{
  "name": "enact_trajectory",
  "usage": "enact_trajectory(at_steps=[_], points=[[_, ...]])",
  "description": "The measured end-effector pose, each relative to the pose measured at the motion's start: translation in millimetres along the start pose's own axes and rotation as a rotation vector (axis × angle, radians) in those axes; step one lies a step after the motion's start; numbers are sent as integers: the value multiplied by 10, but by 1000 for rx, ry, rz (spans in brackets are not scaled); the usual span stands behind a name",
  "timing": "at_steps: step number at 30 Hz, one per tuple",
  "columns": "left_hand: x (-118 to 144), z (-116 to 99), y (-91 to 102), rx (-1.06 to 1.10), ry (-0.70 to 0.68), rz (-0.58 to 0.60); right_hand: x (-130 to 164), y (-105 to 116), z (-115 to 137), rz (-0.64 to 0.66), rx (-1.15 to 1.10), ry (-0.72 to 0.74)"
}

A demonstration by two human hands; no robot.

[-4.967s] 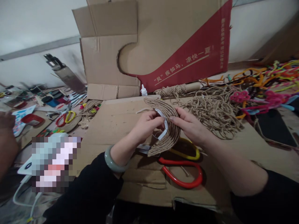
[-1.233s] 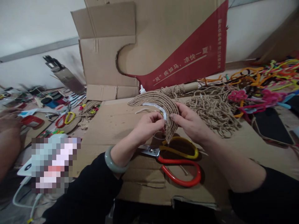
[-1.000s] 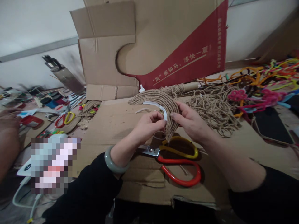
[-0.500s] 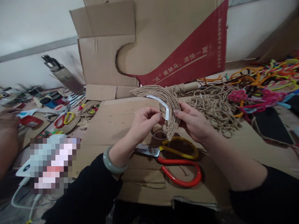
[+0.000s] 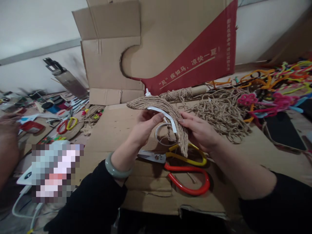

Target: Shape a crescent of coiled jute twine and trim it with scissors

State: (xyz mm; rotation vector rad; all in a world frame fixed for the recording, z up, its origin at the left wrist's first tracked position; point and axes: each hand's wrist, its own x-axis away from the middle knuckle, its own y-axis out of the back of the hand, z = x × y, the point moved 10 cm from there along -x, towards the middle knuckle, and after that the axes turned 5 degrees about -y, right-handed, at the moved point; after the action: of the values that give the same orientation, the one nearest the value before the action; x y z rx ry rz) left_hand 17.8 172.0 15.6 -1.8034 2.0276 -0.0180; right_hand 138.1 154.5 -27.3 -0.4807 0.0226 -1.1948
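Note:
Between my two hands is a crescent-shaped piece covered in rows of twine [image 5: 168,105], with a white strip [image 5: 167,116] along its inner curve. My left hand [image 5: 147,125] pinches the inner edge, its thumb on the white strip and its fingers behind. My right hand [image 5: 200,128] grips the outer edge, thumb in front. Below the crescent, a roll of tape [image 5: 157,136] stands on the cardboard, partly covered. Just beneath lie large scissors [image 5: 187,187] with one red and one yellow handle, their blades pointing left.
A heap of loose twine [image 5: 221,113] and a twine-wound tube [image 5: 181,93] lie behind my right hand. Colourful pipe cleaners [image 5: 268,84] and a dark phone [image 5: 284,131] are to the right. Upright cardboard [image 5: 109,65] stands behind. Another person's hand [image 5: 8,130] shows at far left.
The crescent has tipped, its left end shifting left and down. My left thumb has moved up onto the white strip. More of the tape roll shows, and a white nozzle tip appears behind.

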Motion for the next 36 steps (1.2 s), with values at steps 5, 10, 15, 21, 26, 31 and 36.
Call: enact_trajectory(at_steps=[5,10,15,21,26,31,36], points=[[4,-1,-70,46,6,70,16,-86,-81,98,45,-48],[9,-25,-80,81,3,96,41,-118,-76,132,126,-31],[28,66,-82,54,72,132,30,-61,48,69,137,49],[99,119,-207,-18,99,244,2,43,85,-17,140,86],[116,111,-203,-48,108,226,-5,26,75,17,127,85],[91,117,-181,-115,120,206,5,-2,107,46,160,130],[80,138,-107,-217,139,146,2,23,114,5,240,147]])
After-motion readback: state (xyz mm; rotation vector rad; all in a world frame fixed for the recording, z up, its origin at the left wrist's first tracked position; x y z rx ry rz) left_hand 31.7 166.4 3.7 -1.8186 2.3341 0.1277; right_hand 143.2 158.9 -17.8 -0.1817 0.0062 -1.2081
